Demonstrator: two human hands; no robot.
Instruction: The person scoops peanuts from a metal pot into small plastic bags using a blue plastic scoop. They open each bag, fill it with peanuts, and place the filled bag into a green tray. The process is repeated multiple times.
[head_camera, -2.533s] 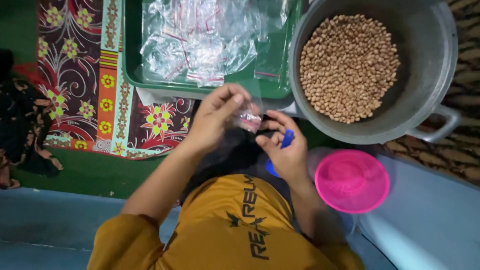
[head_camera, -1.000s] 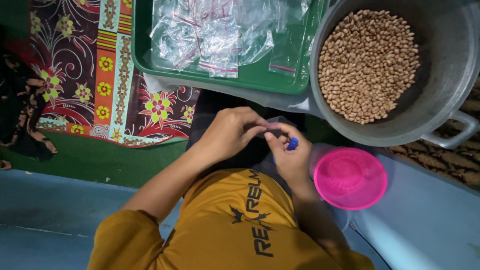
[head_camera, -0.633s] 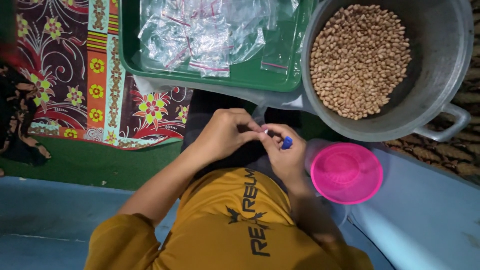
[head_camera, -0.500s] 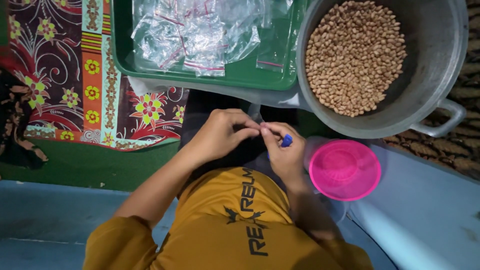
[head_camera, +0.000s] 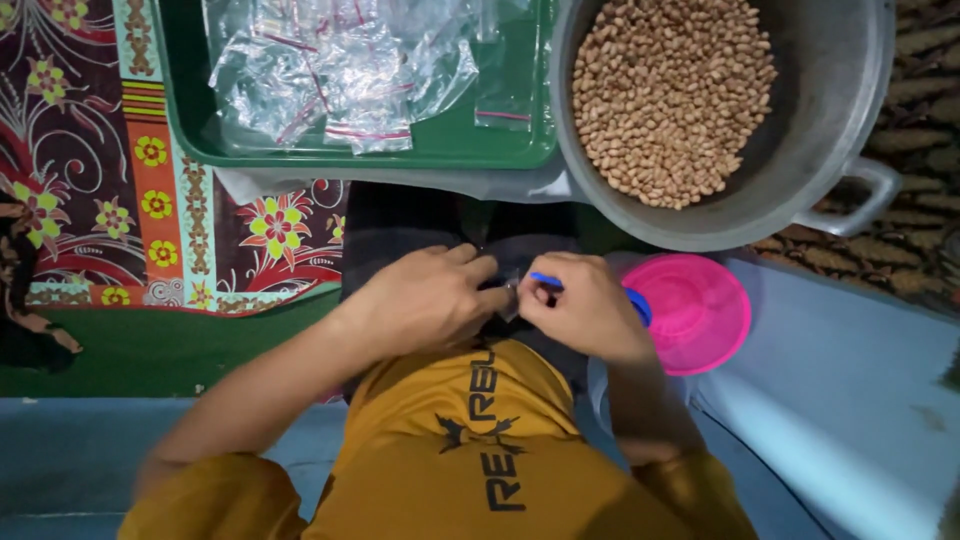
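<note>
Both hands meeting at lap, pinching small clear bag (head_camera: 510, 296) between fingertips: left hand (head_camera: 430, 300) pressing one edge, right hand (head_camera: 585, 305) pressing other, also gripping blue scoop (head_camera: 545, 281). Sealing step likely underway. Next move calling for firm press along strip. Pot of peanuts (head_camera: 670, 95) beyond grip, pink bowl (head_camera: 695, 312) just right.

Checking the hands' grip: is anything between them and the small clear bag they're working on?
Nothing visible. The left hand and right hand both pinch the small clear bag directly; the right also holds a blue object.
</note>
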